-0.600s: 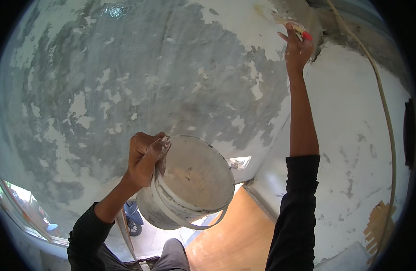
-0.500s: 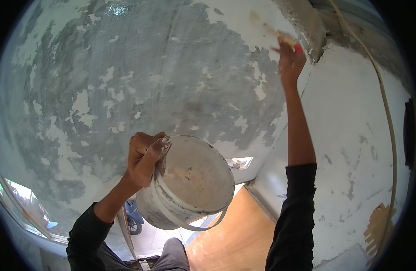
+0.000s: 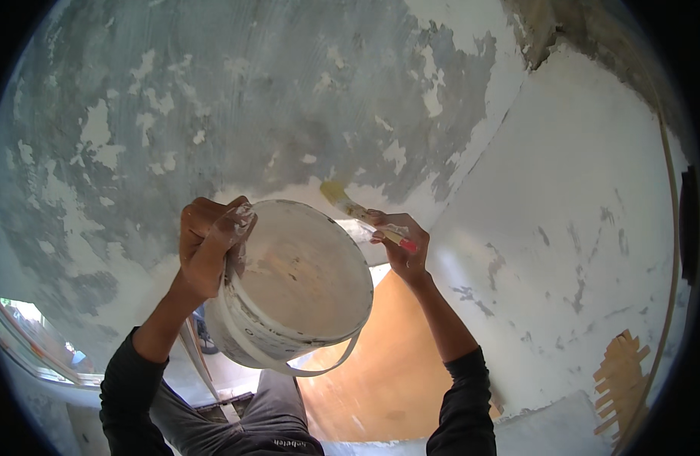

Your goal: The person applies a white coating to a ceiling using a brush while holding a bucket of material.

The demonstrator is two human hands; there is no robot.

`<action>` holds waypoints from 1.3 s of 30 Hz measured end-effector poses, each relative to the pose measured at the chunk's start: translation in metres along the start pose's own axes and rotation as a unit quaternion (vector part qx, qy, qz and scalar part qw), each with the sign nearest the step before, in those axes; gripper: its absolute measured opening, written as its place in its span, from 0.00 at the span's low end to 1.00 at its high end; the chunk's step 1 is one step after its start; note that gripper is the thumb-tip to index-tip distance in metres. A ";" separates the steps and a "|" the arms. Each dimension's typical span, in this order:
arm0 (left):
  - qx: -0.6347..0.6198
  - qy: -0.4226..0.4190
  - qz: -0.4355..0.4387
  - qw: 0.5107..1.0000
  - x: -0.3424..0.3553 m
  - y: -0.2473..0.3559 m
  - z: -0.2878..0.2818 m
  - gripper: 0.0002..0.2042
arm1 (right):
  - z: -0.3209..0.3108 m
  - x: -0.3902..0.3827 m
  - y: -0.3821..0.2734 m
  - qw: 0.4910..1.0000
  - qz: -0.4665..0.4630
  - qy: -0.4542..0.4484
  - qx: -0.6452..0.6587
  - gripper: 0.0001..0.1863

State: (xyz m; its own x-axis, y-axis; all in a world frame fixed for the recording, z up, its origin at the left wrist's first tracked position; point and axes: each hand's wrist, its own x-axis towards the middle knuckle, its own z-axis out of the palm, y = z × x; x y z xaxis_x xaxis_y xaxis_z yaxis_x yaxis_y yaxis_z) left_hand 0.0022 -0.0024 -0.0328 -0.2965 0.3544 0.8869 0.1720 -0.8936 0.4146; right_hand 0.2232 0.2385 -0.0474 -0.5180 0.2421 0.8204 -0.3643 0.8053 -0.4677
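Observation:
My left hand (image 3: 212, 242) is closed over the left rim of a whitish plastic bucket (image 3: 262, 348), its fingers smeared with pale material. The bucket is tilted so its mouth faces me, and pale liquid or residue with dark specks shows inside. Its handle (image 3: 331, 371) hangs loose below. In my right hand (image 3: 407, 247) is a paintbrush (image 3: 354, 209) with yellowish bristles and a red-ended handle. The bristles point up and left, just beyond the bucket's far right rim. Behind both stands a grey wall (image 3: 274, 106) with patchy white areas.
A white side wall (image 3: 532, 197) with grey scuffs meets the grey one at the right. A long hose or cable (image 3: 673, 213) runs down it, near a jagged brown piece (image 3: 622, 372). A wooden panel (image 3: 388, 357) lies below, and a window (image 3: 38, 334) opens at lower left.
My right hand has come down and left from the upper wall, bringing the paintbrush beside the bucket. My left hand and the bucket have shifted slightly up and left in the view.

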 end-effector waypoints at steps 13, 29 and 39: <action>0.038 -0.096 -0.001 0.995 -0.064 -0.031 -0.006 0.17 | 0.000 -0.057 -0.075 0.985 0.105 0.018 0.139 0.09; 0.081 -0.214 -0.173 0.958 -0.238 -0.056 0.007 0.15 | 0.183 -0.280 -0.043 0.863 0.281 -0.420 0.015 0.07; 0.079 -0.209 -0.209 0.952 -0.244 -0.076 0.024 0.18 | 0.174 -0.288 -0.026 0.921 0.319 -0.222 -0.008 0.07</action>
State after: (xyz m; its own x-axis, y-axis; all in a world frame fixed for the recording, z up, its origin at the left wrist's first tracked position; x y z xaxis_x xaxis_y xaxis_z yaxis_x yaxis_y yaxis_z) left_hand 0.0835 -0.0142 -0.2758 0.0240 0.7782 0.6275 0.2698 -0.6095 0.7455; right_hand 0.2476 0.0534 -0.3285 -0.8899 0.4258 0.1638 0.1323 0.5844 -0.8006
